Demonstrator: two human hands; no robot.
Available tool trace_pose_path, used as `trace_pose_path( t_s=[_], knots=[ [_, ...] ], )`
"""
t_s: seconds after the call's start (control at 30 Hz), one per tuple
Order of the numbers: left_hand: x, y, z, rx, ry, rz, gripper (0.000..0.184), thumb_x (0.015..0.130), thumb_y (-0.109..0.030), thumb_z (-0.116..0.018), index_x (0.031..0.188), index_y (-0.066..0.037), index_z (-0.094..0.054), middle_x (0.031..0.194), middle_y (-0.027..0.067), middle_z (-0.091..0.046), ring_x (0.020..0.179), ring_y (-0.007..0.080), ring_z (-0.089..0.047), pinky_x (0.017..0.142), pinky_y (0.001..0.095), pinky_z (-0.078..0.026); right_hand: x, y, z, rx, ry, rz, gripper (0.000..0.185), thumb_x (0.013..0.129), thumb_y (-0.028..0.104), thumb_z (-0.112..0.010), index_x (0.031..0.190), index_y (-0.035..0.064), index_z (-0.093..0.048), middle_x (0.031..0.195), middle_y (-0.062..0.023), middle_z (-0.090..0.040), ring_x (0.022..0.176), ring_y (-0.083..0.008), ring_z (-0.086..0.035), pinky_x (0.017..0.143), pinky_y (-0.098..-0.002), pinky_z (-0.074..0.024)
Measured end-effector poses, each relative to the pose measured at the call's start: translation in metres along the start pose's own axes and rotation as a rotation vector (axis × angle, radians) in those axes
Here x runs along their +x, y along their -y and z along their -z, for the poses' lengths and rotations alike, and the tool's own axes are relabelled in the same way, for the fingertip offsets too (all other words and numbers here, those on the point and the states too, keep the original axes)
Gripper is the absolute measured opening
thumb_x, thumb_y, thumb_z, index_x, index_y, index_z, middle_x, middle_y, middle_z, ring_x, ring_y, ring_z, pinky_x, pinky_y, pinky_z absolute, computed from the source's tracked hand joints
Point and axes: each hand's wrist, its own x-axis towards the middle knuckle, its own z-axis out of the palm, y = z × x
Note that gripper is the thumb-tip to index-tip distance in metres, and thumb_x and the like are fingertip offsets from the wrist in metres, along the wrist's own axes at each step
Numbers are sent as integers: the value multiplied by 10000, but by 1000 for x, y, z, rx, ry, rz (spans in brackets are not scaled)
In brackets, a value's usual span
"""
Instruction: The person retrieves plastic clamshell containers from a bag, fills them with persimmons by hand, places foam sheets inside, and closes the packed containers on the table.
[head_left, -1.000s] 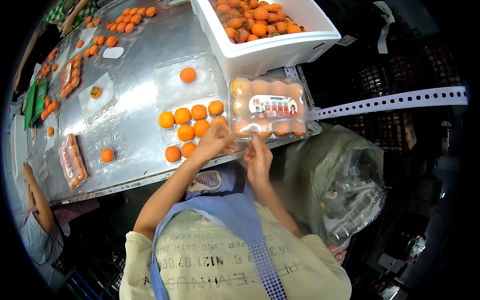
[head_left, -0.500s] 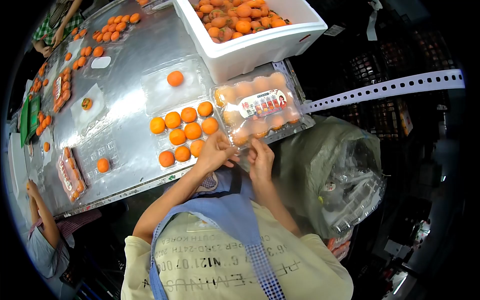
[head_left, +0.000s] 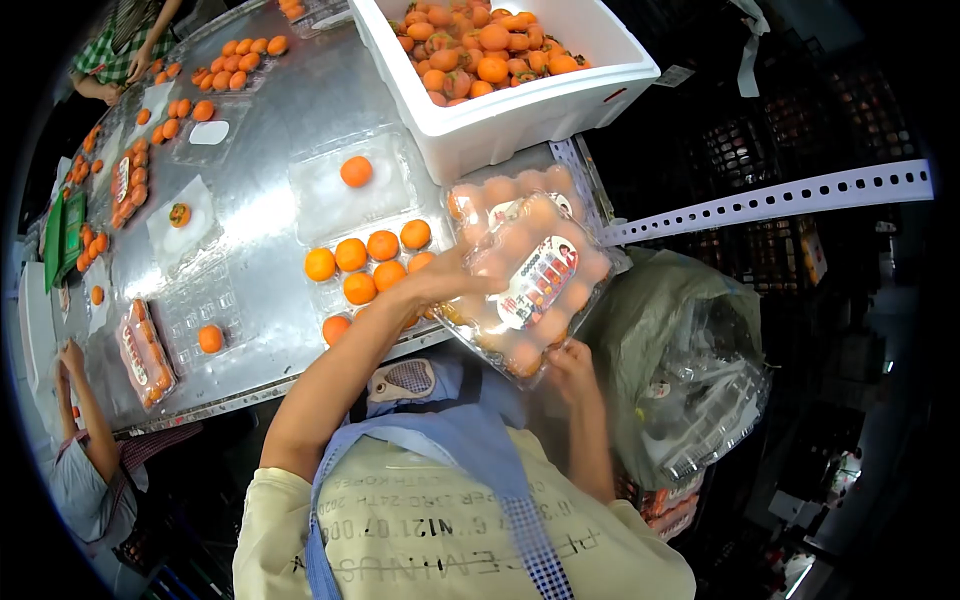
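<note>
Between two hands (head_left: 572, 372), one fruit pack (head_left: 548, 275)

Label (head_left: 540, 282) on tilted fruit pack (head_left: 588, 262) bore characters 柿子; smaller print was illegible. Inverted print on shirt (head_left: 465, 545) included "KOREA" and "121"; large struck-through word was unclear.

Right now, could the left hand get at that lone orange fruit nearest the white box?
Probably not this instant: the left hand is occupied at the upper labelled pack. If freed, likely yes: the lone orange fruit lies uncovered, with only trayed fruit between.
</note>
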Motion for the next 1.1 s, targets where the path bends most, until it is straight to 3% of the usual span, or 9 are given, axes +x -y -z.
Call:
trace_pose_path(
  t_s=[0.07,0.27,0.37,0.47,0.57,0.6,0.67,0.73,1.1],
  knots=[
    [-3,8,-2,-207,94,14,883,692,-236,-798,1369,34,-299,1233,164,-516,1161,236,-473,997,325,-355,-6,1,3,-31,11,32,243,771,137,-657,908,-39,-560,617,17,-454,440,-36,-348,408,-187,-264],
    [-55,55,16,-291,-76,-210,821,636,-110,-807,1321,12,-372,1184,123,-548,1030,183,-566,868,302,-486,-15,31,-33,-396,205,62,275,767,181,-695,891,-45,-599,686,-16,-584,541,-55,-502,488,-184,-393],
    [-105,64,40,-571,-211,4,709,670,-72,-762,1292,-15,-425,1167,112,-561,1051,185,-563,864,297,-488,1,33,-63,-348,365,92,220,803,154,-662,923,-21,-607,729,-32,-603,588,-60,-522,529,-186,-410],
    [-139,114,70,-743,-406,-182,614,678,-32,-720,1234,-9,-461,1095,108,-603,998,190,-602,850,330,-513,16,33,-77,-367,340,105,185,821,137,-640,936,-5,-609,744,-40,-607,604,-62,-524,548,-193,-416],
    [-182,168,122,-593,-867,-37,727,667,-120,-755,1265,-6,-357,1094,113,-556,858,190,-612,765,319,-523,33,17,-58,-342,236,84,164,835,132,-623,937,4,-605,742,-46,-602,610,-75,-522,557,-203,-414],
    [-196,148,124,-639,-968,-27,698,671,-150,-766,1237,-5,-385,1043,101,-571,829,178,-608,732,316,-527,38,13,-54,-332,226,87,162,837,130,-621,938,4,-603,742,-45,-600,611,-77,-521,559,-204,-412],
    [-218,171,161,-571,-883,-191,490,747,-150,-710,1161,-13,-488,1000,73,-603,854,167,-601,752,340,-536,46,11,-49,-312,201,98,159,841,127,-616,941,4,-599,742,-44,-596,613,-80,-520,563,-205,-408],
    [-231,170,182,-459,-1072,-110,495,733,-127,-734,1146,4,-495,966,78,-607,775,149,-601,697,292,-516,52,8,-50,-302,186,82,147,842,120,-615,936,10,-592,743,-40,-589,612,-78,-511,563,-204,-395],
    [-192,155,234,-397,-996,50,785,682,-174,-794,1296,77,-375,1070,137,-599,924,183,-598,781,284,-481,58,-12,-65,-304,166,11,137,850,117,-610,941,18,-585,731,-30,-577,607,-72,-502,549,-198,-375]
  ],
)
